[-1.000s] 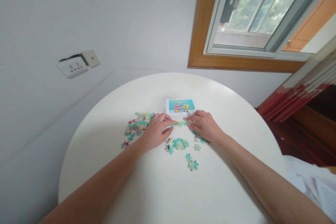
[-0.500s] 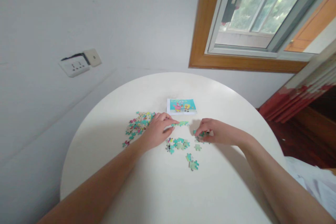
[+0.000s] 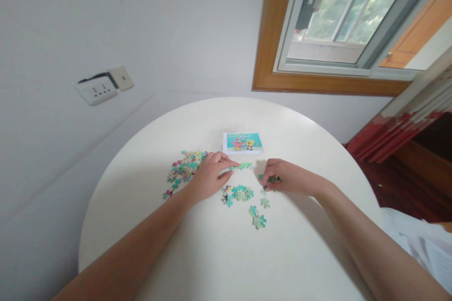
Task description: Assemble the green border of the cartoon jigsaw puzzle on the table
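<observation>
Puzzle pile (image 3: 185,168) lay left on worktop (image 3: 219,254), piece strip (image 3: 244,166) right of it, picture (image 3: 243,143) behind strip, small cluster (image 3: 240,194) before strip.

A person works at a round white table (image 3: 212,254). The left hand (image 3: 210,176) lies with its index fingertip at the left end of a narrow strip of puzzle pieces (image 3: 244,166), its thumb apart from that finger; a mixed pile of pieces (image 3: 183,169) lies to its left. The right hand (image 3: 284,176), fingers bent downward, is among green pieces (image 3: 262,177); its grip is unclear. Beyond the strip lies a picture card (image 3: 243,143). A wall socket (image 3: 97,90) and window (image 3: 353,9) stand behind.
</observation>
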`<state>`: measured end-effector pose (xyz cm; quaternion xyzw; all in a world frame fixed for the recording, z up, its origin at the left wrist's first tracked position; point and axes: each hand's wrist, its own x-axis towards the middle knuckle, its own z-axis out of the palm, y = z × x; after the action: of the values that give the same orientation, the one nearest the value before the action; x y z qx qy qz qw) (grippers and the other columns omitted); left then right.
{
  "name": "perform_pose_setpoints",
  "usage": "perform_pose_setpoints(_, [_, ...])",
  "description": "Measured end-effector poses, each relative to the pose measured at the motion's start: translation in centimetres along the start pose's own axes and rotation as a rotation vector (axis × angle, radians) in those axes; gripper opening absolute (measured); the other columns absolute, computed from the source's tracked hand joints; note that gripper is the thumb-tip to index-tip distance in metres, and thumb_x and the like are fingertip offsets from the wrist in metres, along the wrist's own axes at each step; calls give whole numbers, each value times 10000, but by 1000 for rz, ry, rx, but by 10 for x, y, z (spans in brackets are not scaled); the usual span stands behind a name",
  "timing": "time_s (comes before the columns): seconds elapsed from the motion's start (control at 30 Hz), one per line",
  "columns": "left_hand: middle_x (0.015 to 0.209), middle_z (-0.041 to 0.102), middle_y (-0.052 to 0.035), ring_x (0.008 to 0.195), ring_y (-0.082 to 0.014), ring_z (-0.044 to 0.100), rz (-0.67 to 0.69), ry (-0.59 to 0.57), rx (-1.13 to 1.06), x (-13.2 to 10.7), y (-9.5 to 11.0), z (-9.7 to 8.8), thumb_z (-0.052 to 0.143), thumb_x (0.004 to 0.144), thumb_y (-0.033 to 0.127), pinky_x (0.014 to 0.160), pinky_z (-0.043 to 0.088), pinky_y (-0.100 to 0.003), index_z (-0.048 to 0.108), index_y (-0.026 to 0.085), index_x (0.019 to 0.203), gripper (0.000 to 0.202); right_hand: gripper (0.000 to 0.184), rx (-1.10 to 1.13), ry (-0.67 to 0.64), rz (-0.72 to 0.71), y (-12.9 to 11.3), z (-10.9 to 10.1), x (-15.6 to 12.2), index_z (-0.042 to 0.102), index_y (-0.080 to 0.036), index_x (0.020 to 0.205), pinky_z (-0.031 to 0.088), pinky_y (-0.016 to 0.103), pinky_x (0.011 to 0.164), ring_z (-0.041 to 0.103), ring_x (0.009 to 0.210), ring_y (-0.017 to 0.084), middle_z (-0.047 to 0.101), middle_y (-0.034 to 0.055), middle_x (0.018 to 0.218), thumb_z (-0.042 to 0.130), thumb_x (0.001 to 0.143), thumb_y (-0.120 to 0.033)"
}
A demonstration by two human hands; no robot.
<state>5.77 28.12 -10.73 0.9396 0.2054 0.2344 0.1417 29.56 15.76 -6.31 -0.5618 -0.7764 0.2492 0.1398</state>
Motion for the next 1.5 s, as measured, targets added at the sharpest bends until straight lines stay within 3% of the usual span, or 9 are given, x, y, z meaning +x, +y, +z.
perform_pose_setpoints(0.27, [1047,557,-45,998,-218,483,-7,-6,8,0,0,0,533,871,221,937,383,-392,641,300,1140,300,155,-23,-22,14,-11,-5,-3,705,-190,898,449,268,723,578,772,147,602,55,906,661,759,-138])
perform_pose_setpoints(0.43, [1050,557,-45,1007,-217,483,-11,-7,5,0,0,0,528,872,218,942,383,-395,639,301,1144,305,74,-31,-31,45,-12,-5,-3,701,-170,801,447,261,708,578,756,147,605,53,857,658,751,-134])
perform_pose_setpoints(0.83, [1047,552,-50,1023,-218,485,-11,-9,3,0,1,0,524,869,213,948,378,-391,643,286,1135,301,60,28,25,35,-5,6,5,680,-172,785,456,252,717,592,785,151,607,40,843,683,751,-221])
perform_pose_setpoints(1.1, [1056,554,-47,1016,-218,483,-15,-17,1,1,0,0,525,867,220,948,377,-397,646,288,1130,297,81,-82,115,-23,-11,8,6,690,-170,828,441,252,708,569,755,142,607,44,813,615,796,-172])
perform_pose_setpoints(1.3, [1051,551,-44,1019,-217,478,-10,-13,-3,1,1,0,527,866,209,936,377,-381,643,292,1130,300,142,-34,29,-86,-22,5,-1,677,-193,904,445,241,708,575,767,131,605,43,898,627,779,-148])
perform_pose_setpoints(1.5, [1059,548,-48,1025,-217,478,-14,-11,6,0,1,-1,525,871,218,946,372,-386,642,284,1129,291,162,-131,64,-40,-25,4,0,689,-174,869,437,259,741,572,783,144,609,47,846,587,773,-92])
